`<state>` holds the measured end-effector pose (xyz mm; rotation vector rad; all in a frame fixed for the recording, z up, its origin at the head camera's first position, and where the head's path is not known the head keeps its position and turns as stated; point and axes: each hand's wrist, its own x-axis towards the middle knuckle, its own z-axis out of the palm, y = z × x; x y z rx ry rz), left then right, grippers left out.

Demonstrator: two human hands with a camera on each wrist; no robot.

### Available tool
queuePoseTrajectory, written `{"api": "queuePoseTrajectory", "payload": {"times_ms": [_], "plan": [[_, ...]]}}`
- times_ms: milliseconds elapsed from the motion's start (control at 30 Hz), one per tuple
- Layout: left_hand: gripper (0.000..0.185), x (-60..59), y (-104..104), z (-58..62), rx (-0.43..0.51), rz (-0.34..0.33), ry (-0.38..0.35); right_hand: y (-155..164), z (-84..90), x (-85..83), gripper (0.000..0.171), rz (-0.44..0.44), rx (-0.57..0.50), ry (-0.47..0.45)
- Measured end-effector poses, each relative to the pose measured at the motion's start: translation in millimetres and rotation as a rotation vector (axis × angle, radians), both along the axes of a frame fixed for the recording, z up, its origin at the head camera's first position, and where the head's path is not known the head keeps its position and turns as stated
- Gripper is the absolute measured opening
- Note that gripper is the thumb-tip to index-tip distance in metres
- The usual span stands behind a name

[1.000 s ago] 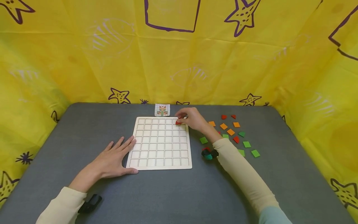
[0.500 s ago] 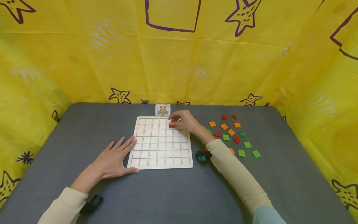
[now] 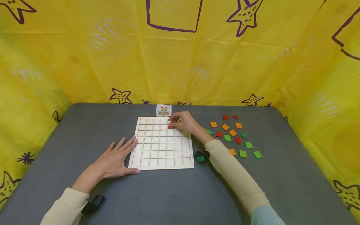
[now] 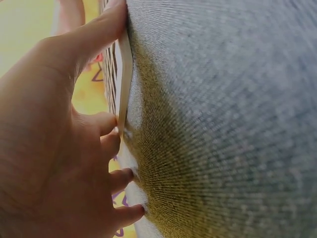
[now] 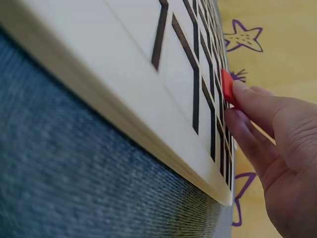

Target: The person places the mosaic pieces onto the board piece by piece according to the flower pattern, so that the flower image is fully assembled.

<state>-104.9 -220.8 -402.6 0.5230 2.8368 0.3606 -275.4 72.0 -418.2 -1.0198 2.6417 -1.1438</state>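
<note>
Pinching red tile (image 3: 170, 127) over far rows of board (image 3: 160, 146), right hand's (image 3: 185, 122) thumb and fingers nearly meeting. Left hand (image 3: 114, 161) touching board's left edge, fingers spread, gripping nothing. Loose tiles (image 3: 232, 132) lying off right, card (image 3: 163, 110) just behind.

Taking the board (image 3: 162, 154) as the clock's centre, a hand could pass over the tabletop (image 3: 166, 197) at 6 o'clock, between the sleeves (image 3: 236, 175) — likewise at 10, beyond the left hand (image 3: 116, 161). That hand blocks 8; the right hand (image 3: 182, 122) and its sleeve bar 1 to 4 — coloured pieces (image 3: 227, 137) 3, yellow cloth (image 3: 168, 59) 12.
</note>
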Motion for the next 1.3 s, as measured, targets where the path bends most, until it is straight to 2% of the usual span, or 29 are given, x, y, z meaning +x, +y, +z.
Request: {"api": "queuePoseTrajectory", "payload": {"times_ms": [200,467,767,1300], "plan": [[0.119,-0.3,-1.0,0.6,0.03,0.004,-0.03,-1.9,1.1,0.6,0.016,0.016,0.02,-0.022],[0.119,-2.1,0.4,-0.9,0.048,-0.005,-0.03,-0.7,4.2,3.4,0.017,0.01,0.035,-0.033],[0.108,-1.2,0.3,2.6,0.112,0.001,-0.051,2.8,7.0,4.7,0.02,0.022,0.05,-0.012],[0.11,-2.4,-3.0,1.9,0.117,0.002,-0.065,46.0,11.1,4.4,0.023,-0.008,0.09,0.044]]}}
